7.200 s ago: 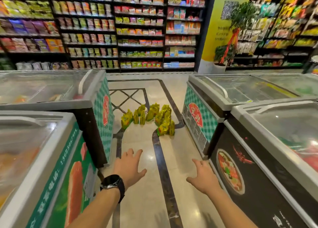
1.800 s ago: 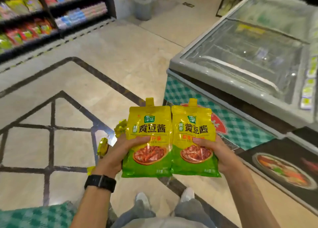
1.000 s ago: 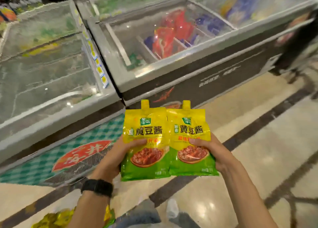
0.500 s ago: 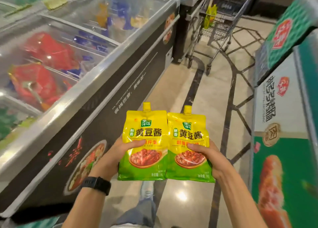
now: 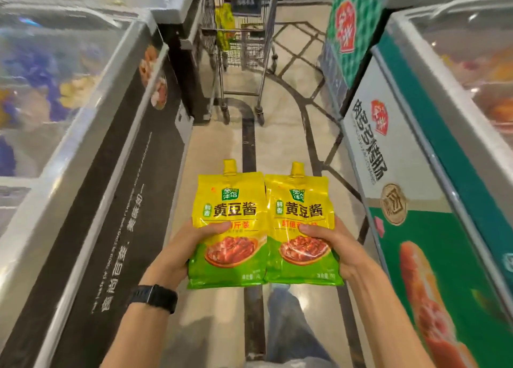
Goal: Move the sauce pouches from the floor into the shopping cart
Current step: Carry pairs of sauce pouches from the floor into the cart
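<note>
Aisle between chest freezers, view looking forward and down.

Left hand closed on the left pouch: thumb across the front at about mid-height, fingers hidden behind. Black watch on that wrist.

Right hand closed on the right pouch the same way, thumb on the front, fingers behind.

Both pouches upright, spouts up, printed faces toward the camera. Yellow upper half, green lower half, a picture of red-brown sauce near the bottom. Inner edges touching, the left one slightly overlapping the right. Held at chest height above the floor, well apart from it.

Cart straight ahead at the far end of the aisle, wire basket, wheels on the floor. Something yellow-green stands inside its basket at the left side; too blurred to tell for sure that it is another pouch. Cart well apart from the hands.

Left freezer: glass lid, dark side panel with white lettering, blurred blue and yellow packs beneath the glass. Right freezer: white and green side panel with a sausage picture; a second unit with a green checked panel beyond it.

A trouser leg shows below the pouches.
</note>
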`<state>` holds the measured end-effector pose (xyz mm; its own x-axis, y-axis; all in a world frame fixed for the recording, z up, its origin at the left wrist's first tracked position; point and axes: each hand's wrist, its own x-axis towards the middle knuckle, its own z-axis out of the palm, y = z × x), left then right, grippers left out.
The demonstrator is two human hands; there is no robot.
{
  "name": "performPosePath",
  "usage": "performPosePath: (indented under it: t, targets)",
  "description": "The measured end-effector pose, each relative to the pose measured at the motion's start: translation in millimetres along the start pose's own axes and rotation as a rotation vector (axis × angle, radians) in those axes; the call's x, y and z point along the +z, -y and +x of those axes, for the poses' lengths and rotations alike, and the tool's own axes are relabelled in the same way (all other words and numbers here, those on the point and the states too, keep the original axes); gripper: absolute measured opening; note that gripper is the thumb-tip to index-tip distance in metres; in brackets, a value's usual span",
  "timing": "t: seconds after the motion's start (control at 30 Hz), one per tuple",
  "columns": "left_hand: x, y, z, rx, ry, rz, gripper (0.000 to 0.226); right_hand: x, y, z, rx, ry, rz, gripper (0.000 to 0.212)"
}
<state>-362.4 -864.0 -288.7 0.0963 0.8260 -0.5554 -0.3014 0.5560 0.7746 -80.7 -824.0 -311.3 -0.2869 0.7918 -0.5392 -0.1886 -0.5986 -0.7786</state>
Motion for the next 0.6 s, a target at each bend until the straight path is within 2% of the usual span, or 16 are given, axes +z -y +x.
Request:
performPosePath:
  t: [0.1, 0.2, 0.37, 0.5, 0.6]
  targets:
    - [15.0, -42.2, 62.7, -0.005, 0.005, 0.017, 0.077, -16.7, 45.0, 60.8, 0.017, -0.014, 0.005, 0.110]
    - [25.7, -87.1, 119.6, 0.010, -0.012, 0.048, 0.097, -26.6, 97.3, 119.8, 0.034, -0.013, 0.002, 0.113]
    - [30.4, -156.2, 221.0, 0.014, -0.023, 0.030, 0.095, -33.9, 177.8, 217.6, 0.041, 0.012, 0.038, 0.113]
    - [27.7, -211.8, 312.0, 0.004, 0.000, 0.023, 0.084, -37.0, 232.8, 301.2, 0.011, -0.005, 0.038, 0.112]
    - [24.6, -259.1, 384.5, -0.029, 0.037, 0.017, 0.100, -36.6, 276.0, 360.1, 0.007, -0.032, 0.062, 0.102]
